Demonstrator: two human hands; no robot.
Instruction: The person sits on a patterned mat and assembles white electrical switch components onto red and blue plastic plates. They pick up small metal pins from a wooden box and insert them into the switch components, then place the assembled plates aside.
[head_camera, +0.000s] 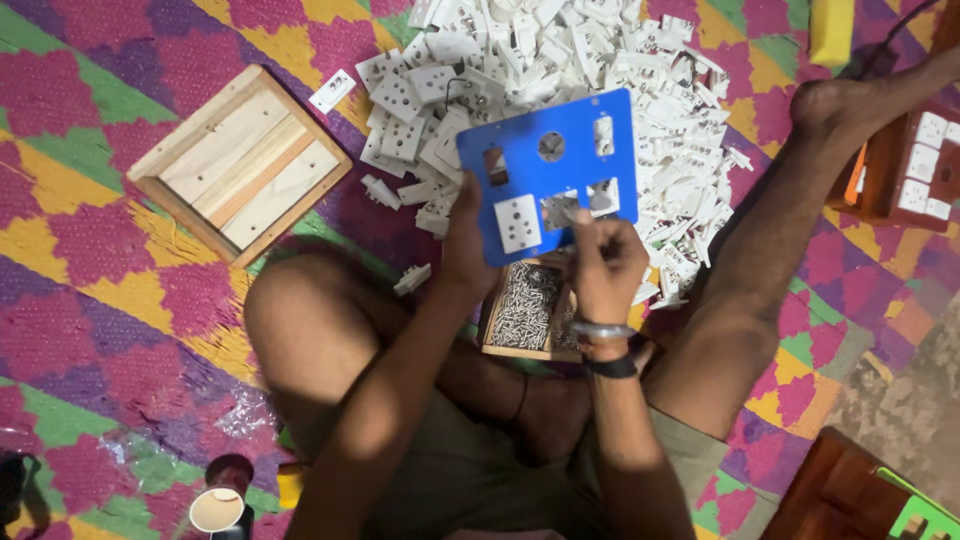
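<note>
head view: the left hand (462, 232) grips the blue plate (550, 170) by its lower left edge, fingers wrapped behind, tilting it up over the tray of screws (525, 308). the right hand (603, 262) pinches a small piece at a cutout beside the white socket (518, 223), apparently to fit it. a pile of white switch parts (560, 60) lies just beyond.

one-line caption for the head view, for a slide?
Seated person's left hand holds a blue cutout plate while right hand works at it, over a box of screws beside piled white switch parts.

Patterned mat (90, 330), wooden tray (240, 165), heap of white socket parts (560, 50), screw box (525, 310)
</note>
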